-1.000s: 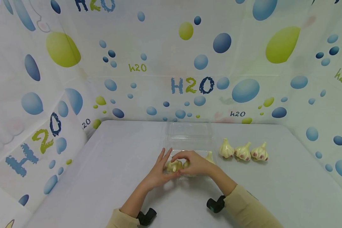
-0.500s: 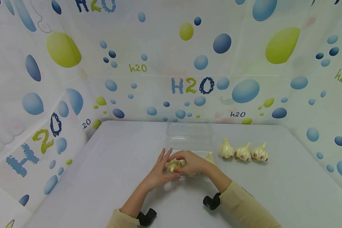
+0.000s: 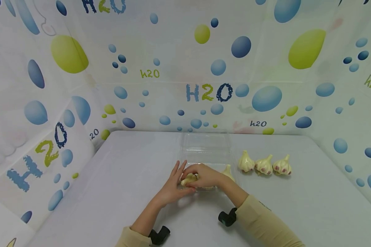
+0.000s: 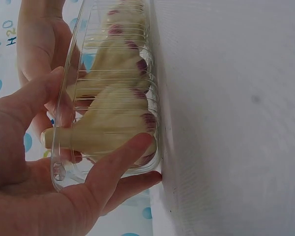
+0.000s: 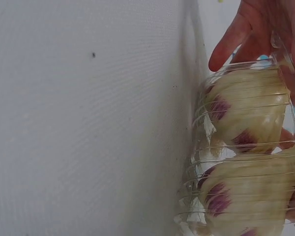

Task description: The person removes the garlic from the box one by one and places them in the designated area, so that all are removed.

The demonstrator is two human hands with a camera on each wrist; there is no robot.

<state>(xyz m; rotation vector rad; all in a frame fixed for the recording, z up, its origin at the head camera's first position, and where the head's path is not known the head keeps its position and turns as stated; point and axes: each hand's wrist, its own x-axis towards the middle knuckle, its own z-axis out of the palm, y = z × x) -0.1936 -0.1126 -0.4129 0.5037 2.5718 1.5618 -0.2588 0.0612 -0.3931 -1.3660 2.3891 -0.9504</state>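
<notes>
Inside the clear plastic container [image 3: 183, 165], which has ridged walls, several garlic bulbs lie in a row. My right hand [image 3: 205, 176] pinches the leftmost garlic bulb [image 3: 190, 179] between thumb and fingers; its stem points left. My left hand [image 3: 171, 188] rests at the container's left front corner, fingers straight and spread, thumb along the front rim. In the left wrist view, a finger [image 4: 128, 152] lies against the container wall. Another garlic bulb [image 3: 227, 171] shows at the container's right end. Those between are mostly behind my right hand. The right wrist view shows two garlic bulbs [image 5: 250, 108] through the wall.
The container's raised lid [image 3: 206, 141] lies opened towards the back. Three garlic bulbs [image 3: 263, 165] stand in a row on the white table [image 3: 136, 157] to the right of the container. A patterned cloth [image 3: 170, 41] hangs behind the table.
My right hand has shifted slightly left and turned the leftmost bulb, so its stem swings from facing the front to the left. My left hand stays in place.
</notes>
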